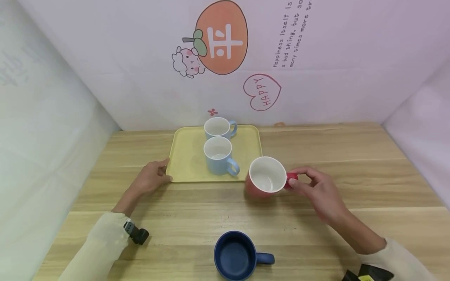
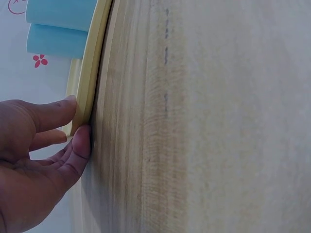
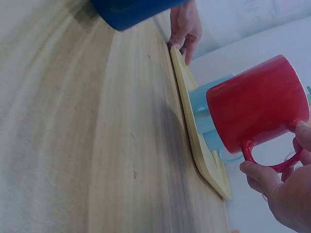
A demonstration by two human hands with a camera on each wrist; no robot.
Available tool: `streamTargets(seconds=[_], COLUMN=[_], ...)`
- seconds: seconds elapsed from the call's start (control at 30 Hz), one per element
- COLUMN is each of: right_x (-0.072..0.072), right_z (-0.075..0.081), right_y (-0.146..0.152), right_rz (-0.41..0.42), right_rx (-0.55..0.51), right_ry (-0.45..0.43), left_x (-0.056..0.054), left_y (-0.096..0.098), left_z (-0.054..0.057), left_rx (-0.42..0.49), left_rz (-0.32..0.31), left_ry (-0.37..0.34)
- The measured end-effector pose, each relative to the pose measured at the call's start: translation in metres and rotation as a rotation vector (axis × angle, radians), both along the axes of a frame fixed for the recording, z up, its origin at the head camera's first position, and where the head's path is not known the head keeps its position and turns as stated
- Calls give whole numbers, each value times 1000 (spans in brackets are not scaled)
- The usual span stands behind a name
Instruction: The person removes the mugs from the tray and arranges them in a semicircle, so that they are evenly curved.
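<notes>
Grips the handle [image 1: 293,176] of the red mug [image 1: 266,179] with curled fingers and thumb of the right hand [image 1: 321,195]; holds the mug off the wooden table [image 1: 183,234], mouth up, by the right front corner of the yellow tray [image 1: 188,156]. Pinches the tray's left front corner between thumb and fingers of the left hand [image 1: 149,177]. On the tray, near its middle: front light-blue mug [image 1: 217,158], rear light-blue mug [image 1: 216,127], both upright, handles rightward. On the table, nearer the body: dark-blue mug [image 1: 235,255], upright, handle rightward. Behind: printed white backdrop [image 1: 140,58].
</notes>
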State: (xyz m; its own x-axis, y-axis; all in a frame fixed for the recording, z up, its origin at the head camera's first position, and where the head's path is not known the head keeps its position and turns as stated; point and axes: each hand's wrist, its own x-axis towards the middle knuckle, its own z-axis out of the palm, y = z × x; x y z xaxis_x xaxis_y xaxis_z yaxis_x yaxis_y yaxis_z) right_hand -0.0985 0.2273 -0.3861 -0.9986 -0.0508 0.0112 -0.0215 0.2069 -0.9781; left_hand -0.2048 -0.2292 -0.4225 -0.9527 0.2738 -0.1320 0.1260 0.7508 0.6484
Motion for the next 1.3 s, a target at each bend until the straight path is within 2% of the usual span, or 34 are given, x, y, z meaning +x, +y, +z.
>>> streamTargets(seconds=[0.17, 0.33, 0.5, 0.73, 0.9, 1.17, 1.3], right_x=[8, 16, 25, 33, 37, 50, 53], right_z=[-2, -6, -10, -16, -21, -24, -26], right_y=[-4, -7, -7, -7, -6, -4, -4], right_rz=[42, 83, 89, 146, 171, 162, 188], right_rx=[-76, -70, -62, -129, -117, -48, -46], right_ry=[8, 26, 32, 51, 79, 47, 51], left_x=[1, 2, 3, 1, 0, 1, 2], left_y=[0, -1, -2, -2, -1, 3, 2], left_z=[-1, -2, -2, -2, -2, 0, 2], left_rx=[16, 43, 47, 34, 31, 17, 0], left_rz=[-9, 1, 7, 0, -15, -10, 5], left_ry=[3, -7, -17, -12, -8, -4, -2])
